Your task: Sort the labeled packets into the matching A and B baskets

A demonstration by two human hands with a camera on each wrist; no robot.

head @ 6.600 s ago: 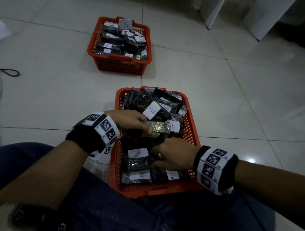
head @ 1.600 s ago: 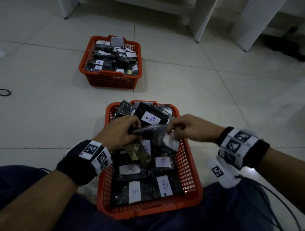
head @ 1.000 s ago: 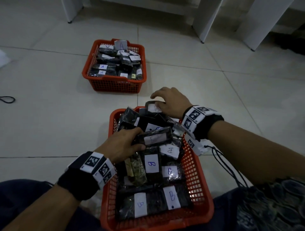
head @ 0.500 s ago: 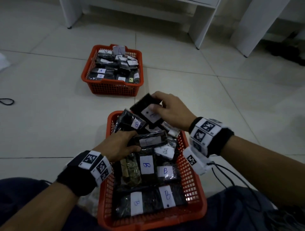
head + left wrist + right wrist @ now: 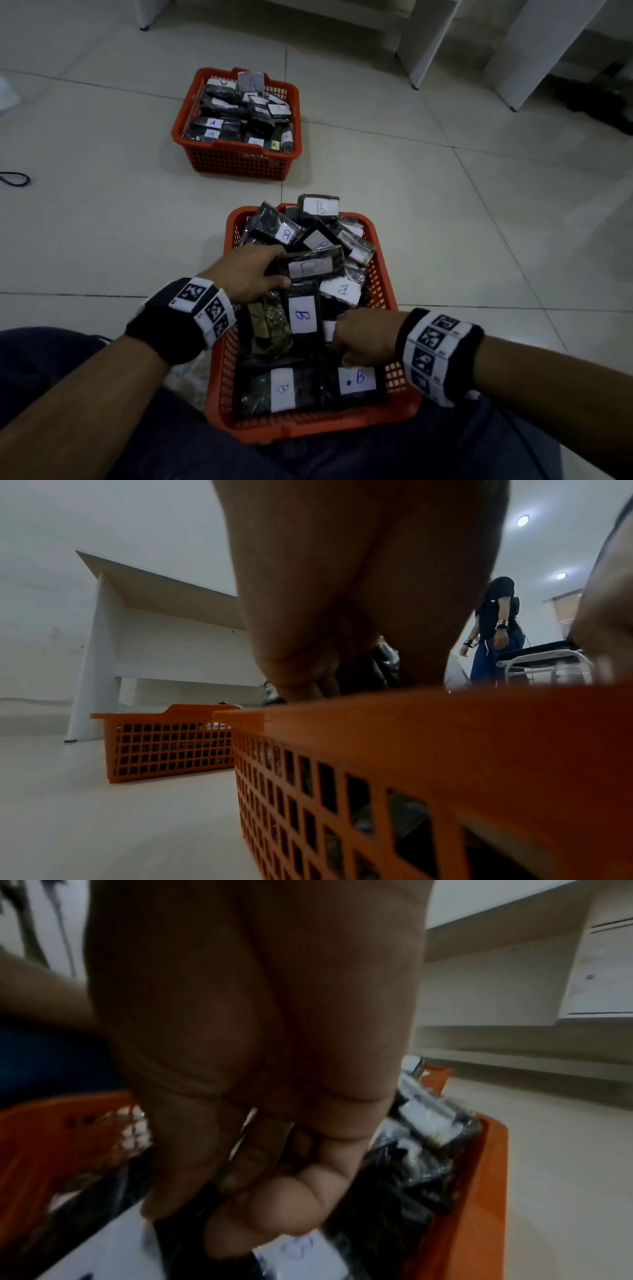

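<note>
Orange plastic mesh basket [image 5: 387,371], packed with dark plastic-wrapped packets bearing white handwritten labels, sits against a seated person's lap on a pale tiled floor [image 5: 102,222]. The left hand [image 5: 251,272] grasps a dark packet with a faint white label [image 5: 310,267] above the pile, fingers curled round its end; the letter is too faint to read. The right hand [image 5: 364,337] reaches down among the packets near the basket's right wall, fingers curled as if pinching one, though what it holds cannot be told. Most labels visible here read B, while one white label marked A [image 5: 342,290] lies near the middle. A sound next step, by judgement, is to read each label before lifting and carry any A packet to the second orange basket with an upright A card [image 5: 236,161], which stands well apart across the floor. Loosely stacked, overlapping packets could slide or hide labels. White furniture legs [image 5: 424,44] stand beyond, and a black cord loop [image 5: 15,179] lies at far left.
</note>
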